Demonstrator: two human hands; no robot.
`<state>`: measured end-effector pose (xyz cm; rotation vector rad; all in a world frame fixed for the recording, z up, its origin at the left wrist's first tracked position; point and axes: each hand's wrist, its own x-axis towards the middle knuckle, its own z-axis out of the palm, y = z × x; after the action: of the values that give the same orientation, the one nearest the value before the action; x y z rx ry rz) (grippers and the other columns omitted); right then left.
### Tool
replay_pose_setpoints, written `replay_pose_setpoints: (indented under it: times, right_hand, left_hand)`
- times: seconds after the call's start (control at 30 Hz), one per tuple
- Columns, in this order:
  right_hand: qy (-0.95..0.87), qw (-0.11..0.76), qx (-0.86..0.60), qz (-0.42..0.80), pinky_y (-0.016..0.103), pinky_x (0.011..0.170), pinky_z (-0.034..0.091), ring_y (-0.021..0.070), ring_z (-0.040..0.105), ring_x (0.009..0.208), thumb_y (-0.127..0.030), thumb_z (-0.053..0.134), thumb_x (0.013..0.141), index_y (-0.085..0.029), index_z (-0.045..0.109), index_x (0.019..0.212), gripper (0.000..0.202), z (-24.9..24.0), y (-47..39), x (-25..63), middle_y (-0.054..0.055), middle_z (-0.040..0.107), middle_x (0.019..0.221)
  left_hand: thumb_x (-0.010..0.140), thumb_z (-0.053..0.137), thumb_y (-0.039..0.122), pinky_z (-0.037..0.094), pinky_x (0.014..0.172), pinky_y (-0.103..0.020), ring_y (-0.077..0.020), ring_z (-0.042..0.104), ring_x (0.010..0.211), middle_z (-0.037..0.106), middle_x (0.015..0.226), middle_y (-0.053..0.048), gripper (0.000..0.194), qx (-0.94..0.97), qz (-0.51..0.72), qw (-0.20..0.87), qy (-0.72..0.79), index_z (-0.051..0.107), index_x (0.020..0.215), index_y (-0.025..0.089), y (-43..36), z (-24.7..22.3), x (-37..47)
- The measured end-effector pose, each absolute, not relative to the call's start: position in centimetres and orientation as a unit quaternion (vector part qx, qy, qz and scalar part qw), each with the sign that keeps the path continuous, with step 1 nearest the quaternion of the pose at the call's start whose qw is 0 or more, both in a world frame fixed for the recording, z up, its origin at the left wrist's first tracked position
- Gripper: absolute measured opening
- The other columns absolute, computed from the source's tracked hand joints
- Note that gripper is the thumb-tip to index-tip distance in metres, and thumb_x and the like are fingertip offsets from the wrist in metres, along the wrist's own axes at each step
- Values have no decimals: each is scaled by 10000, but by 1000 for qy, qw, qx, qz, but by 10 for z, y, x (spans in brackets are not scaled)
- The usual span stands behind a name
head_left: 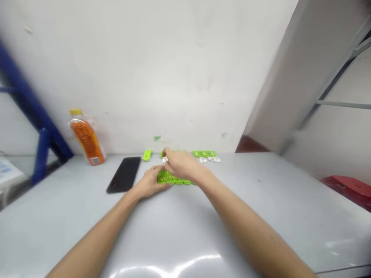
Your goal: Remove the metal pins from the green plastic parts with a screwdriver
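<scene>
My left hand (150,182) is closed around the left end of a bright green piece (177,180) with a scalloped front edge and a patterned or compartmented top. My right hand (180,162) reaches over the green piece from the right and hides part of it. Its fingers are bent together near a small white piece (165,159); whether they hold it is hidden. Behind, near the wall, lie several small green frames (204,153), and in front of them white oval pieces (203,160). One green oblong piece (147,155) lies apart to the left.
A black phone (124,174) lies flat left of my left hand. Farther left, an orange-labelled bottle (87,139) with a yellow cap stands by the white wall (162,77). The grey table (168,231) shines at its front. A red object (349,190) sits past its right edge.
</scene>
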<state>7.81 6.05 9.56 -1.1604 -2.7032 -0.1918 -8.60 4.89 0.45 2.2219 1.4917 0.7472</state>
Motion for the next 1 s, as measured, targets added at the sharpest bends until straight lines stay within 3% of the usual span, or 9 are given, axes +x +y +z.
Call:
replay_pose_setpoints:
  times: [0.17,0.23,0.33,0.5,0.67,0.73,0.87,1.0]
  right_hand:
    - [-903,88,-411,-83,286,585,344,209,575,715,-388,327,905,-176,521,974,295,97,60,75,77,646,803]
    - [-897,77,-426,-88,288,594,344,203,574,712,-361,282,927,-169,525,983,314,98,60,75,81,645,784]
    - [-907,85,-405,-81,275,587,346,190,574,733,-283,379,883,-170,485,1077,248,100,58,76,71,649,856]
    - [-899,100,-414,-102,307,624,359,218,582,715,-375,343,902,-157,538,952,297,101,58,76,92,651,816]
    - [-906,105,-400,-90,276,599,354,195,580,725,-260,414,856,-167,504,1044,228,101,59,77,71,656,844]
    - [-908,117,-391,-92,283,626,359,202,578,756,-302,442,840,-168,510,1025,238,101,59,77,76,652,879]
    - [-894,104,-425,-99,308,638,361,212,585,694,-369,337,903,-158,553,903,302,100,61,77,87,648,760]
    - [-905,108,-402,-84,277,614,366,196,583,756,-246,418,846,-175,497,1061,240,100,60,79,69,650,880]
  left_hand:
    - [682,610,478,377,934,-416,-313,473,1118,544,1209,-86,595,782,264,186,533,504,1205,217,49,5,-86]
    - [681,614,470,347,965,-425,-312,452,1144,530,1236,-84,617,784,260,184,532,484,1231,222,49,5,-86]
    - [685,612,454,343,977,-411,-299,448,1153,526,1248,-64,581,786,265,185,528,497,1212,237,49,5,-86]
    - [684,609,475,363,961,-403,-299,460,1142,532,1232,-80,601,783,265,188,531,494,1215,217,49,4,-86]
    - [688,606,475,340,982,-414,-299,448,1157,523,1256,-60,595,785,267,187,528,483,1220,241,48,4,-86]
    - [684,608,477,364,958,-415,-301,476,1125,547,1225,-59,587,780,269,188,532,495,1209,239,48,4,-86]
    - [678,617,477,346,975,-421,-308,457,1150,532,1246,-79,620,779,263,192,536,491,1228,220,48,4,-86]
    - [694,609,465,343,982,-412,-295,450,1159,523,1262,-63,596,786,266,188,526,480,1226,228,48,5,-85]
